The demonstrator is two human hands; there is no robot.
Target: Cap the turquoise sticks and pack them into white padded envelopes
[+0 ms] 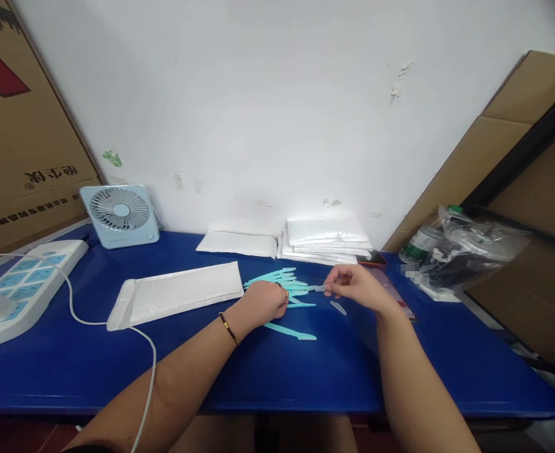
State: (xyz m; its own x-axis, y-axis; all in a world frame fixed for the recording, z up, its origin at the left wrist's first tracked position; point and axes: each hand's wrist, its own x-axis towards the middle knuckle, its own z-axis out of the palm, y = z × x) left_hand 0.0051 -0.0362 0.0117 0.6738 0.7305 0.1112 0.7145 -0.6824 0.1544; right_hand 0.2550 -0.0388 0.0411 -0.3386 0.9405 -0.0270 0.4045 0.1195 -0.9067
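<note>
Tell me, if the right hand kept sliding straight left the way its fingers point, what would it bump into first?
Probably the left hand, which is just across from the right hand and rests on the pile of turquoise sticks. Depth is hard to judge here.

Glossy blue table (282, 377). Smooth turquoise plastic sticks (277, 277). Clear plastic cap (338, 307). Matt white padded mailer (178, 292), stacked mailers (327, 242) glossier. Smooth plastic fan (121, 215) and power strip (27, 277). Rough brown cardboard (22, 126). Crinkled clear bag (470, 245).
</note>
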